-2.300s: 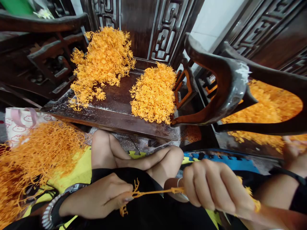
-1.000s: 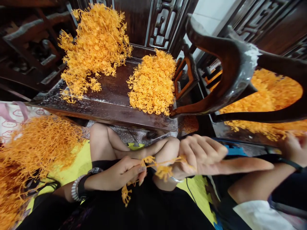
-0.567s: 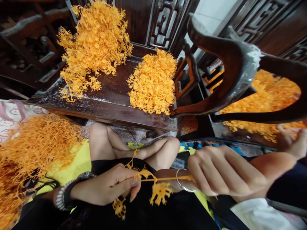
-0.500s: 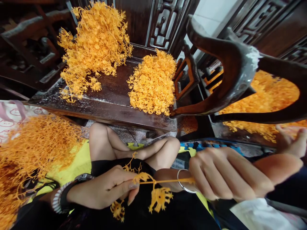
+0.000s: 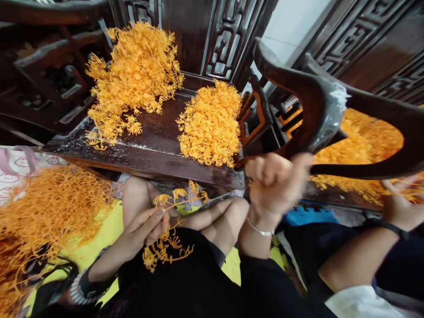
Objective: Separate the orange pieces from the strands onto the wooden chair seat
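Note:
My left hand [image 5: 145, 227] pinches a branched orange plastic sprig [image 5: 168, 221] over my lap, its tips spreading up and down from my fingers. My right hand [image 5: 274, 181] is raised and apart from the sprig, closed in a fist and slightly blurred, close to the front right corner of the dark wooden chair seat [image 5: 149, 152]. What the fist holds is hidden. On the seat lie a compact heap of small orange pieces [image 5: 212, 123] and a taller tangle of orange sprigs [image 5: 139, 70].
A loose mass of orange strands [image 5: 49, 207] lies at my left on a yellow mat. A curved dark armrest [image 5: 308, 101] juts in at the right, with another orange heap [image 5: 364, 145] behind it. Another person's hand [image 5: 397, 201] works at the far right.
My right hand has let go of the sprig's stem and risen toward the chair seat as a fist. My left hand has lifted slightly, still holding the sprig.

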The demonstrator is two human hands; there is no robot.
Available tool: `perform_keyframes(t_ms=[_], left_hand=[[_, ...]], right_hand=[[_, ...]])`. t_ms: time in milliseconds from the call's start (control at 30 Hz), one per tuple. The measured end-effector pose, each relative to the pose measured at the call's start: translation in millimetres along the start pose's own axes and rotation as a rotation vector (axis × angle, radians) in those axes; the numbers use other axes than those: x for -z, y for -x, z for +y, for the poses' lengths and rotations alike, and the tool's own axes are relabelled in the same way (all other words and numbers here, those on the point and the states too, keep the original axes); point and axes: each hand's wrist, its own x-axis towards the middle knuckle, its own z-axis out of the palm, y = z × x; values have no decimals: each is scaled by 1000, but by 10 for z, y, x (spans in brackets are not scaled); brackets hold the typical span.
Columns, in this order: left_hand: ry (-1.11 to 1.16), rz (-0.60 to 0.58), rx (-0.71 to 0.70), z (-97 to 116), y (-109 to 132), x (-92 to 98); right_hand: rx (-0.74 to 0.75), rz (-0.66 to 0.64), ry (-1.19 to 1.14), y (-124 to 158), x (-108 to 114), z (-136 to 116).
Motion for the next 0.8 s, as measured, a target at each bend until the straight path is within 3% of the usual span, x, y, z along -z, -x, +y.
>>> perform_keyframes(t_ms=[33,100,167,233,333,467,567,667,800], left_hand=[[55,19,-20,5,-48,-30],[148,47,-35,25,-122,-85],[226,63,-44,51,-160,-123],[289,68,-57,71,-171,-140],[361,66,-91,85,-179,-133],[437,-5,-145,114,-225,-111],[462,-66,-189,151,-281,-128],[428,-78,-202,155,-348,-168],[260,-106,-69,49,-414,-177]], right_hand=[[284,97,163,-171,-111,160],[500,127,597,-594,-227,378],[561,206,1017,-1020,-217,479],[529,313,1396,-1327,-133,514],[547,363,1662,-1418,-16,522],[817,328,1380,-949,-25,574],[820,303,908,-421,-100,786],[585,219,390,56,-195,1118],[-2,-327,26,393,-339,1361]])
